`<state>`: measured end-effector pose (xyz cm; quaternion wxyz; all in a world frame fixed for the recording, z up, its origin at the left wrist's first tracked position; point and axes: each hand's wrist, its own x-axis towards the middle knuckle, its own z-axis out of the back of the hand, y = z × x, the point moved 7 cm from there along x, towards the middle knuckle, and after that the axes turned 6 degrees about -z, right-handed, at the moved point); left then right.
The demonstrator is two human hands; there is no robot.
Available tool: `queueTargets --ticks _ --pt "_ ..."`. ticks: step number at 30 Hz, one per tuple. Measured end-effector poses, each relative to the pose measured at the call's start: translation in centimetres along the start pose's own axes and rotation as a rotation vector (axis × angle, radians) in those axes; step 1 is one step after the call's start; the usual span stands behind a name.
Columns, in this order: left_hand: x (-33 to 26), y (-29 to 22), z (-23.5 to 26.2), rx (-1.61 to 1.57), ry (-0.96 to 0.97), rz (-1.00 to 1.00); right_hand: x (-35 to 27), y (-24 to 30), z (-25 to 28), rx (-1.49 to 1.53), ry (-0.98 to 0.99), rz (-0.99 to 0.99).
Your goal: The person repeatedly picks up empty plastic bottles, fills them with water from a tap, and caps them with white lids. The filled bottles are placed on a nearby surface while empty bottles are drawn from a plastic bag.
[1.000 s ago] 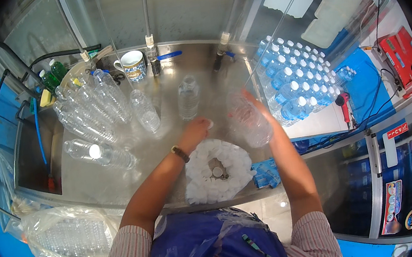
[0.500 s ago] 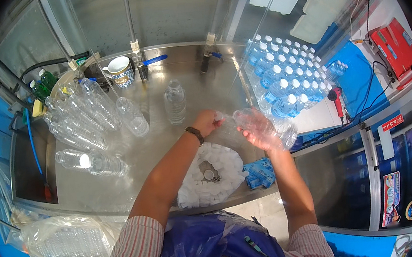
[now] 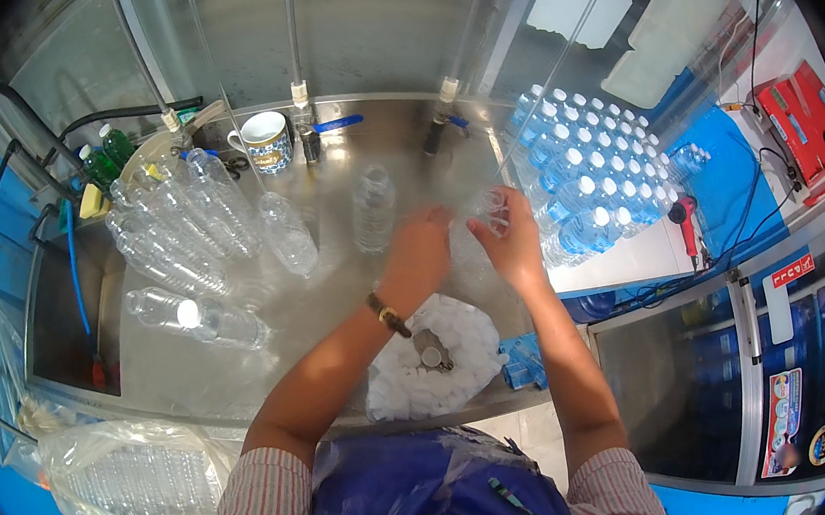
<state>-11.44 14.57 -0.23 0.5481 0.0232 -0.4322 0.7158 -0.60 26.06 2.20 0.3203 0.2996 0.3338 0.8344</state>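
Over the steel counter my right hand is closed round a clear plastic bottle, whose outline is partly lost against the steel. Close to its left side is my left hand, fingers bent together; what they hold, if anything, is hidden. An uncapped clear bottle stands just beyond my left hand. Below my wrists lies a round heap of white bottle caps, with a gap in its middle showing a single cap. A blue packet is beside the heap, near my right forearm.
Several clear bottles lean at the left, beside a patterned mug and blue-handled taps. Rows of white-capped bottles stand at the right, with a red heat gun near them. A plastic bag of bottles sits lower left.
The bottle in my right hand has gone from lying slanted to the right to a place farther up, between my hands. Both hands have moved away from me, and the whole view has shifted slightly.
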Motion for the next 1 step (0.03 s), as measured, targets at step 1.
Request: queueTargets --ticks 1 --pt "0.44 -0.91 2.06 -0.02 -0.005 0.017 -0.02 0.06 -0.35 -0.007 -0.002 0.01"
